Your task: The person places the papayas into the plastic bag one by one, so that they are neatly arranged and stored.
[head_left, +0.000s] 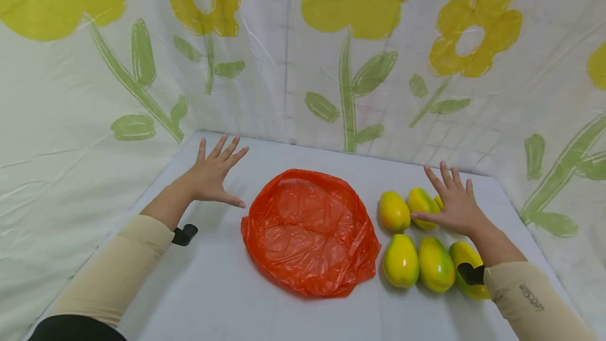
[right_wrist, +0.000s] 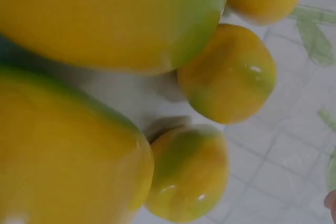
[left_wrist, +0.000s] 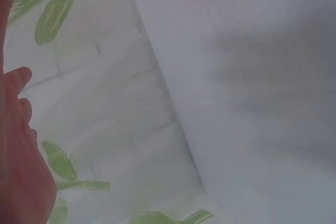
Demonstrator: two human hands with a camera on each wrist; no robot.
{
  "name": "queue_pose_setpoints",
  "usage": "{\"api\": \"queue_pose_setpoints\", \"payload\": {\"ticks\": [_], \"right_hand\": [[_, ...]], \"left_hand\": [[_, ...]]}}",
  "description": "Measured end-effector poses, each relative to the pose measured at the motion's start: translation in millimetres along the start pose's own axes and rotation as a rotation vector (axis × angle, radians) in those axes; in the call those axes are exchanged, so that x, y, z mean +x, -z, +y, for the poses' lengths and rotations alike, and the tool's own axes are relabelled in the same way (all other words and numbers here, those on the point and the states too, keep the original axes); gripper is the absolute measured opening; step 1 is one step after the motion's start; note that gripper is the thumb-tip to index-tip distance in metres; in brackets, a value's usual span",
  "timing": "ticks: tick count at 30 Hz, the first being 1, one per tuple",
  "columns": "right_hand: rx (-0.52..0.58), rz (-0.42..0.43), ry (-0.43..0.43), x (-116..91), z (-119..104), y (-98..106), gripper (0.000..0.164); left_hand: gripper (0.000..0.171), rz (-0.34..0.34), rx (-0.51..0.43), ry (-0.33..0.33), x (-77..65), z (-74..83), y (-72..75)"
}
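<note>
My left hand [head_left: 210, 178] is held above the left part of the table with its fingers spread, holding nothing. Just right of its thumb lies a red plastic bag [head_left: 310, 236], spread in a rough circle with a crumpled rim. Above several glossy yellow-green mango-like fruits, my right hand [head_left: 455, 207] has its fingers spread and holds nothing. Two rows of them stand right of the bag; a front fruit [head_left: 401, 261] and a back fruit [head_left: 394, 211] show whole. The right hand and forearm partly hide others. In the right wrist view, a large fruit [right_wrist: 105, 19] looms close.
A white table [head_left: 213, 299] carries everything. Behind it and at both sides hangs a pale sheet [head_left: 265, 78] printed with yellow flowers. Black wrist straps [head_left: 184, 235] show at the cuffs of both beige sleeves.
</note>
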State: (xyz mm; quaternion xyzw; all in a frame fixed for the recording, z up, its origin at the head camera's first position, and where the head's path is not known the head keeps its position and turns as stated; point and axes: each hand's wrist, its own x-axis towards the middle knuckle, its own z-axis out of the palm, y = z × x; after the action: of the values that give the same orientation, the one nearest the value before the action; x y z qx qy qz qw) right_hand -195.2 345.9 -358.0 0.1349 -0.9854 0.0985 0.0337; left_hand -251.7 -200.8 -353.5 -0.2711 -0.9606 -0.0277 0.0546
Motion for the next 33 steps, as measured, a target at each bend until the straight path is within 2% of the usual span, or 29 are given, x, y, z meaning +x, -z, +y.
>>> {"api": "queue_pose_setpoints", "payload": {"ticks": [6, 11, 14, 21, 28, 33], "right_hand": [[0.105, -0.016, -0.037, -4, -4, -4, 0.108], [0.189, -0.010, -0.058, -9, -12, -4, 0.108], [0.237, -0.012, -0.078, -13, -19, -5, 0.109], [0.371, -0.041, -0.150, -23, -33, -9, 0.109], [0.471, -0.050, -0.223, -31, -45, -15, 0.108], [0.518, -0.026, -0.252, -38, -54, -20, 0.109]], "left_hand": [[0.130, 0.075, -0.209, 0.061, -4.0, 3.9, -5.6], [0.130, 0.098, -0.374, 0.088, -8.4, 7.1, -14.8], [0.131, 0.092, -0.469, 0.119, -11.7, 8.7, -20.8], [0.128, 0.032, -0.715, 0.271, -17.2, 18.3, -32.1], [0.119, 0.061, -0.812, 0.293, -18.5, 21.5, -42.6], [0.114, 0.117, -0.911, 0.265, -19.9, 20.8, -53.9]]}}
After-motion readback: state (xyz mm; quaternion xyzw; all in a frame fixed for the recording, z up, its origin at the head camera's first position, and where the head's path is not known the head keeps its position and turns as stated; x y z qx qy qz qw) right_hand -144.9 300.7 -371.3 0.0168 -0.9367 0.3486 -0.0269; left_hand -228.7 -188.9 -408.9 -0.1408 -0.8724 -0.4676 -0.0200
